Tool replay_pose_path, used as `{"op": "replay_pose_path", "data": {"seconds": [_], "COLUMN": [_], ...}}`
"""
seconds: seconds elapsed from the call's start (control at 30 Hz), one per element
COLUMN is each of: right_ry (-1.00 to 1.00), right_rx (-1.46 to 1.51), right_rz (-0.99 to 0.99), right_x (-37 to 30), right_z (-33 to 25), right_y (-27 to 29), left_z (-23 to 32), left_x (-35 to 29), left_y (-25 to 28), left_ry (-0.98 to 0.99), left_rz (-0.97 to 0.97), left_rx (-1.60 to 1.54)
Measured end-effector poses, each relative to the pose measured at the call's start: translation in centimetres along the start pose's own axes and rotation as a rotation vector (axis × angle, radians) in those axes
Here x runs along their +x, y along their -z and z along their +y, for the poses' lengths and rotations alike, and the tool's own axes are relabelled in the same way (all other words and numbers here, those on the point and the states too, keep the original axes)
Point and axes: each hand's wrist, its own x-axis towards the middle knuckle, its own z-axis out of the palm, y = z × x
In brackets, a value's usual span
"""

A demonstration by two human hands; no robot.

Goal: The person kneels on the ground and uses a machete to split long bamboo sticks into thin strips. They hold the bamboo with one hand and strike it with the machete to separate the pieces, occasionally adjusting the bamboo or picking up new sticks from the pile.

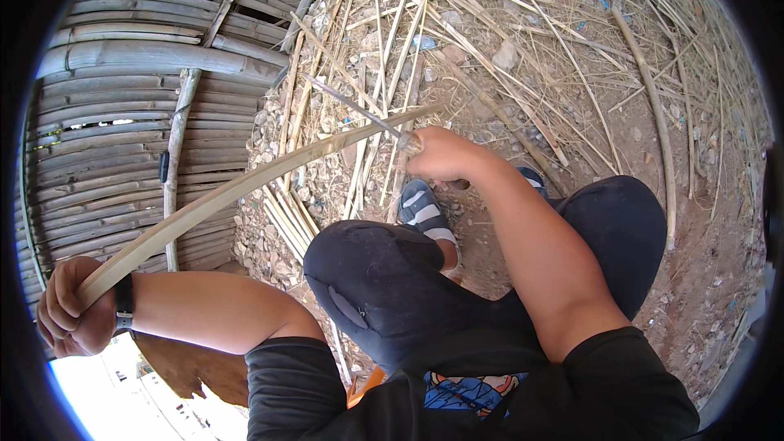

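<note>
My left hand (pixel 75 310) is out at the far left, its fingers wrapped round one end of a long, pale split-bamboo strip (pixel 245 186). From there the strip runs up and to the right, bowing slightly, and its far end comes just above my right hand (pixel 441 153). That hand is closed round the handle of a knife (pixel 349 104), whose narrow grey blade points up and left. Blade and strip cross close to the strip's far end; whether they touch, I cannot tell. Most of the handle is hidden in my fist.
A bamboo-slat wall (pixel 106 139) stands at the left. Loose bamboo strips (pixel 392 41) litter the stony, straw-covered ground ahead. A long bamboo pole (pixel 651 106) lies at the right. My bent knees and a striped shoe (pixel 420 206) are below my right hand.
</note>
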Motion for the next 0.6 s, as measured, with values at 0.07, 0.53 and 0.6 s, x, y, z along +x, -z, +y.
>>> {"op": "replay_pose_path", "data": {"seconds": [0.07, 0.53, 0.6], "right_ry": [0.136, -0.100, 0.053], "right_rx": [-0.026, 0.218, 0.051], "right_rz": [-0.038, 0.136, 0.027], "right_x": [-2.1, 0.8, -0.8], "right_z": [-4.6, 1.7, -2.9], "right_y": [-1.1, -3.2, -2.7], "left_z": [0.5, 0.8, 0.3], "left_x": [-0.5, -1.8, -2.0], "left_y": [0.7, 2.1, 1.7], "left_ry": [-0.014, -0.045, -0.041], "left_rz": [-0.056, -0.237, -0.275], "left_rx": [-0.099, -0.271, -0.331]}}
